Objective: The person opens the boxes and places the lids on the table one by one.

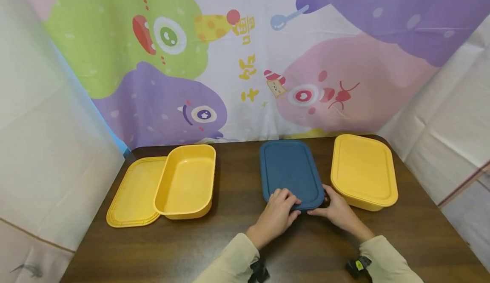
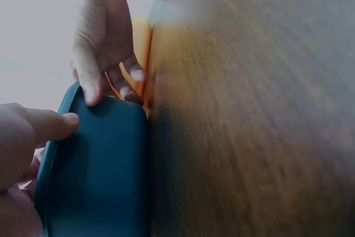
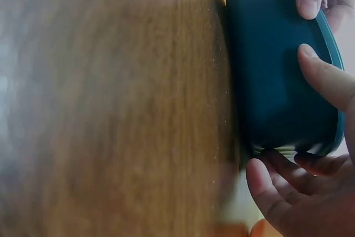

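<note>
A dark blue lidded container (image 1: 291, 172) stands on the brown table (image 1: 229, 249), mid-table. Both hands hold its near end. My left hand (image 1: 277, 212) lies over the near-left corner, fingers on the lid and thumb against the front wall (image 2: 55, 126). My right hand (image 1: 337, 208) wraps the near-right corner, thumb on the wall (image 3: 327, 81) and fingers curled beside the corner (image 3: 277, 176). The blue container (image 2: 100, 176) fills the lower left of the left wrist view. In the right wrist view the container (image 3: 272, 70) is at the right edge.
A closed yellow container (image 1: 363, 170) stands just right of the blue one, close to my right hand. At the left an open yellow tub (image 1: 187, 181) rests partly on a yellow lid (image 1: 132, 193). A cartoon cloth hangs behind; white sheets flank the table.
</note>
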`<action>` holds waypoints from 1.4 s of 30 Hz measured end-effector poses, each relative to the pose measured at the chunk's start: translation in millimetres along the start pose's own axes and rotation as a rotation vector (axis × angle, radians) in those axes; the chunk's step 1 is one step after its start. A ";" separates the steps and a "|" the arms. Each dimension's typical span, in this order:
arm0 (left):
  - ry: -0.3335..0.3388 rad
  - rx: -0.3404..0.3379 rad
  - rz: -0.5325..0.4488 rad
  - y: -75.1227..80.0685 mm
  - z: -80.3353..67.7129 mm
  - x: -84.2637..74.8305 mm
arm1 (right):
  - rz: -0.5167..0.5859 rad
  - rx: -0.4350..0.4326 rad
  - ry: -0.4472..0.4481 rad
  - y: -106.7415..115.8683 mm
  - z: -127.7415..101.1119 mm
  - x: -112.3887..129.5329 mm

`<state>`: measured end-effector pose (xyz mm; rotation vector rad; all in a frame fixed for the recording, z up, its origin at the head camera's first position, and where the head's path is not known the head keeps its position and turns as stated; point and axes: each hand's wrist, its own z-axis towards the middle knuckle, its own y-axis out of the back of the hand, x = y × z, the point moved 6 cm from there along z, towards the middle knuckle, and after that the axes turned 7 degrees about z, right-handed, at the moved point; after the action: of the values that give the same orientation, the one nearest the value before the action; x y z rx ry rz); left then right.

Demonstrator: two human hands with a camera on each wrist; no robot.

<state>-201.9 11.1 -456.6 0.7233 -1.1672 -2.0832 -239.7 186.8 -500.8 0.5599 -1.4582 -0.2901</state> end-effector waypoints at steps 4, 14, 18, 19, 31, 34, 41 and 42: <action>-0.004 -0.025 -0.014 0.9 0.0 0.1 | 0.002 -0.007 -0.005 -1.7 -0.5 -0.2; -0.006 -0.029 -0.013 -0.5 -1.6 -0.9 | 0.018 0.005 -0.016 -3.6 -3.3 -0.5; -0.001 -0.023 -0.038 -1.5 -2.0 -0.9 | 0.028 0.006 -0.019 -3.3 -4.3 -1.1; -0.001 -0.025 -0.043 -1.5 -1.7 -0.6 | 0.027 0.005 -0.019 -3.1 -4.4 -0.9; 0.000 -0.037 -0.054 -0.8 1.0 1.7 | 0.046 0.002 -0.022 -2.8 -2.1 -0.3; 0.007 -0.044 -0.062 -0.4 0.6 2.2 | 0.035 0.002 -0.015 -3.1 -2.4 -0.8; 0.035 -0.046 -0.104 2.9 1.3 4.8 | 0.037 -0.002 -0.008 -3.4 -3.1 -1.0; 0.040 -0.047 -0.112 3.8 1.7 5.3 | 0.040 -0.003 -0.009 -3.4 -3.1 -1.0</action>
<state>-205.6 6.5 -453.3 0.8214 -1.0744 -2.1706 -236.2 185.1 -503.4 0.5270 -1.4757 -0.2642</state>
